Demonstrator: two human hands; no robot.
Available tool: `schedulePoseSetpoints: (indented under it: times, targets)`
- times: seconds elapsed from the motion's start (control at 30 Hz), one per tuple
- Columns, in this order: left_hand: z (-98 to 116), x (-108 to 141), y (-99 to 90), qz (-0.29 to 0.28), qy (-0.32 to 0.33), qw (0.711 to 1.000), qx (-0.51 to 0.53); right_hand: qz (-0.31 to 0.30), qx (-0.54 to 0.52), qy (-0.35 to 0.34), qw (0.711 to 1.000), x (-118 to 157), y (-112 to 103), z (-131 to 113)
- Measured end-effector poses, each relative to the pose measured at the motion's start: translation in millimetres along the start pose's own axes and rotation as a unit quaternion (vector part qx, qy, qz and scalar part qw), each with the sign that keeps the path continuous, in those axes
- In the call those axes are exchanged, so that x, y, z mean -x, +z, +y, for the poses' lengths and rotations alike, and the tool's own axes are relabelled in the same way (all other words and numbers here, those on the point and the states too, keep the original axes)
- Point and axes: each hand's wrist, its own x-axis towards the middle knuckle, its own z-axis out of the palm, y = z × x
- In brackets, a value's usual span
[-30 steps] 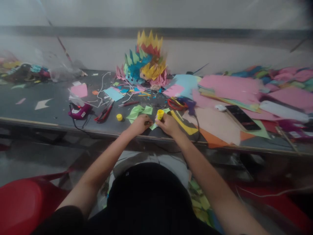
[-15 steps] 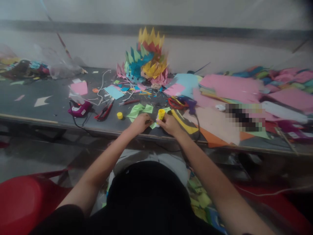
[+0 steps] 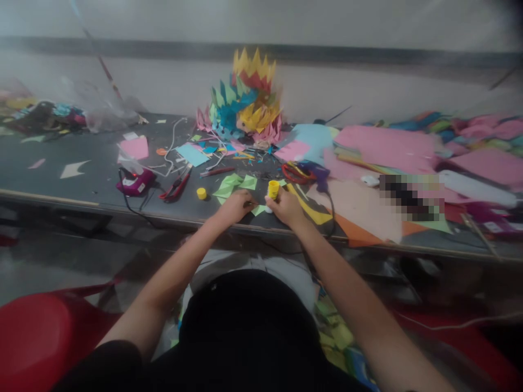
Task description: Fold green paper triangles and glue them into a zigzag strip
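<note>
My right hand (image 3: 286, 206) is wrapped round a yellow glue stick (image 3: 273, 189), which stands nearly upright with its lower end at the table. Beside it, my left hand (image 3: 239, 206) has its fingers closed on a small light green paper (image 3: 258, 209) near the table's front edge. Several folded light green papers (image 3: 231, 185) lie just beyond my left hand. To the left of them rests a round yellow cap (image 3: 201, 193), touched by neither hand.
Red-handled pliers (image 3: 175, 188) and a purple device (image 3: 137, 182) with a cable lie left. Behind stands a colourful folded-paper model (image 3: 245, 109). A purple glue gun (image 3: 318, 173) and pink paper sheets (image 3: 388, 144) are on the right.
The glue stick in my right hand has shifted slightly to the right, away from the small green paper. My left hand has hardly moved.
</note>
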Motion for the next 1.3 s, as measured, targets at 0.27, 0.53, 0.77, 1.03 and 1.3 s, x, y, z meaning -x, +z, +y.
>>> schedulePoseSetpoints:
  times: [0.27, 0.53, 0.77, 1.03, 1.3]
  targets:
    - [-0.6, 0.0, 0.4, -0.012, -0.008, 1.0, -0.004, 0.245, -0.262, 0.117, 0.926, -5.0, -5.8, 13.1]
    - [9.6, -3.2, -4.0, -0.035, -0.022, 0.999, -0.033, 0.056, -0.136, -0.003, 0.989, 13.3, -23.5, 25.0]
    - [29.0, 0.9, -21.3, -0.022, -0.028, 0.996, -0.087, 0.007, 0.075, -0.032, 0.997, 23.2, -26.7, 21.7]
    - [38.5, 33.6, -18.9, -0.003, 0.014, 0.963, -0.267, -0.026, 0.163, -0.05, 0.985, 33.7, -23.1, 16.8]
    - [37.2, 31.3, -27.7, 0.038, -0.032, 0.986, -0.158, -0.034, 0.117, -0.049, 0.991, 39.8, -24.4, 20.2]
